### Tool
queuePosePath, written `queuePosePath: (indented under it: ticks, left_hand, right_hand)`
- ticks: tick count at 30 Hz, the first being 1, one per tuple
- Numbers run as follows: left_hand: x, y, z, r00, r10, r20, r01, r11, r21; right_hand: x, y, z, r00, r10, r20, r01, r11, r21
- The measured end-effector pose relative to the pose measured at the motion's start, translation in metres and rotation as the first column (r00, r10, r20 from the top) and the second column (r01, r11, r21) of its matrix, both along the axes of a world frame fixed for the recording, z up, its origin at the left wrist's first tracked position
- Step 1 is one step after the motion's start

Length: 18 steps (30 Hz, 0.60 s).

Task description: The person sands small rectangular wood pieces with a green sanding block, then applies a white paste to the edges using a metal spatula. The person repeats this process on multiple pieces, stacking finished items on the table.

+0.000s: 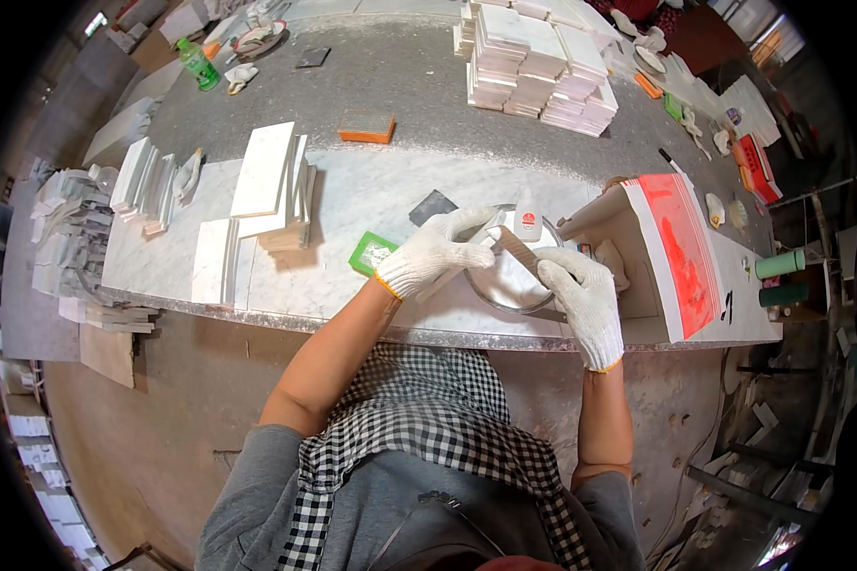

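Observation:
Both my hands wear white knitted gloves and meet above a round metal-rimmed dish [507, 291] with white material in it. My right hand [581, 290] grips the lower end of a narrow, flat brownish strip [517, 251]. At its upper end, the fingers of my left hand [433, 251] close on it beside a small pale edge. A white edge also shows beneath the left hand; what it belongs to is unclear. Just behind the dish stands a small white bottle [528, 217] with a red mark. Beside my left hand lie a green block [368, 254] and a dark square pad [432, 207].
White tiles [265, 176] are stacked at left, and taller stacks [535, 71] stand at the back. An open carton with a red-and-white flap [674, 255] is right of my hands. An orange block [367, 127] and a green bottle [198, 65] lie farther off.

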State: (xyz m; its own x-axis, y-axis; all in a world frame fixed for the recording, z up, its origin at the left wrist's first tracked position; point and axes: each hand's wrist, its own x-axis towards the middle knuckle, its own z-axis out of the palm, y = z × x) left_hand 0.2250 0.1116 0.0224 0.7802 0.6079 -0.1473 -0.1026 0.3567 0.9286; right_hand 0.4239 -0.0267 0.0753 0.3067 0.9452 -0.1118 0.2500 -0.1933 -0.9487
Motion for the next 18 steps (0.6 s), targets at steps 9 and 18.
queuePosePath:
  ticks: [9,18]
  left_hand:
    - [-0.002,0.003,-0.004,0.999,-0.003,-0.051,0.008,0.996,0.093]
    - [-0.001,-0.001,-0.001,1.000,-0.011,-0.022,0.011,1.000,0.016]
  right_hand:
    - [-0.001,0.000,-0.001,0.999,-0.022,0.035,0.022,1.000,-0.008]
    - [-0.001,0.001,-0.004,0.997,-0.019,0.069,0.017,0.999,0.033]
